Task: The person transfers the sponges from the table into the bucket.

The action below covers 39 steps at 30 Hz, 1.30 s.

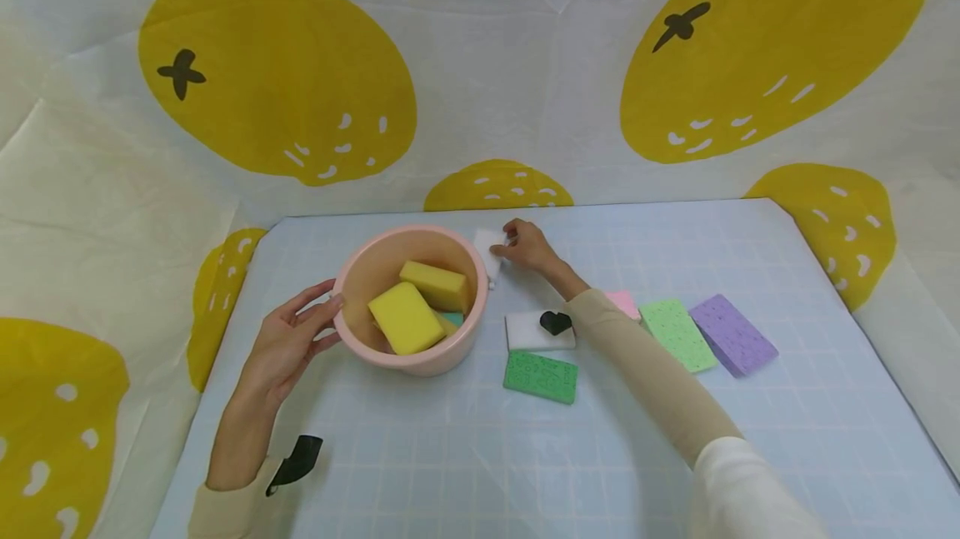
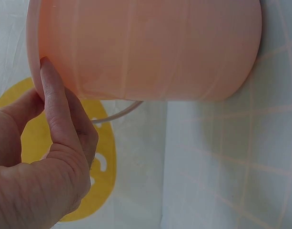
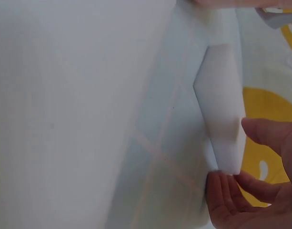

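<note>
Between the hands, on the light blue gridded table (image 1: 450,456), a round pink plastic bucket (image 1: 375,272) is steadied at its rim by the left hand (image 1: 288,343), fingers nearly straight, gripping nothing. Two yellow rectangular sponges (image 1: 407,318) and a teal one lie inside. Just beyond its far rim, a white foam block (image 1: 487,249) is pinched by the right hand (image 1: 528,247).
</note>
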Motion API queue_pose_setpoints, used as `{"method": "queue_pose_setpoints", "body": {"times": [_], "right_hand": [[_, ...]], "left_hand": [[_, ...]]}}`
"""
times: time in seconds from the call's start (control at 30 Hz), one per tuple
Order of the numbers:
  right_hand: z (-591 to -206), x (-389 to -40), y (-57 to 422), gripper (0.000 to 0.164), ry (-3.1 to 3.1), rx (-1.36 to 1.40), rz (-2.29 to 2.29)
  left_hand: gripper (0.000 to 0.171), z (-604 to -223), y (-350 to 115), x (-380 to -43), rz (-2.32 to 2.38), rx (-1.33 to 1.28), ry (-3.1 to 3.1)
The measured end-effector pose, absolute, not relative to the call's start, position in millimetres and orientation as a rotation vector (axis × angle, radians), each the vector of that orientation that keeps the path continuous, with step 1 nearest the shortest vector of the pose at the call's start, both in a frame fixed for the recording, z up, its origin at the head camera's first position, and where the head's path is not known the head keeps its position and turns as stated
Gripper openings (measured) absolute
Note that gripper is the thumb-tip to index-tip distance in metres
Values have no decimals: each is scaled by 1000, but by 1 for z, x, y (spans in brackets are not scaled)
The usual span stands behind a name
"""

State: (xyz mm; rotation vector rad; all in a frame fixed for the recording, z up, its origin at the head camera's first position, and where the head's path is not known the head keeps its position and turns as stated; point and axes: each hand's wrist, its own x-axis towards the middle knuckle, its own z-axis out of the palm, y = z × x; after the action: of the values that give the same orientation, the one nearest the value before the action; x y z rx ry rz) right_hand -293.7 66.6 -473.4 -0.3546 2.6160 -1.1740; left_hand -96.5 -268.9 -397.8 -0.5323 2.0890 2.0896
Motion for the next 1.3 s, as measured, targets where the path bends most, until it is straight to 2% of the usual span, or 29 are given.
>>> {"method": "queue_pose_setpoints", "body": {"times": [0.23, 0.5, 0.8, 1.3], "right_hand": [[-473, -293, 63, 62, 2638, -343, -1072], [-474, -287, 64, 56, 2615, -297, -1236], [-471, -286, 68, 40, 2558, -228, -1524], [-454, -283, 92, 41, 2578, -259, -1584]], "left_hand": [[84, -397, -269, -96, 2084, -541, 2095], [86, -397, -268, -97, 2054, -555, 2109], [87, -394, -270, -97, 2058, -564, 2090], [87, -393, -269, -96, 2075, -556, 2075]]}}
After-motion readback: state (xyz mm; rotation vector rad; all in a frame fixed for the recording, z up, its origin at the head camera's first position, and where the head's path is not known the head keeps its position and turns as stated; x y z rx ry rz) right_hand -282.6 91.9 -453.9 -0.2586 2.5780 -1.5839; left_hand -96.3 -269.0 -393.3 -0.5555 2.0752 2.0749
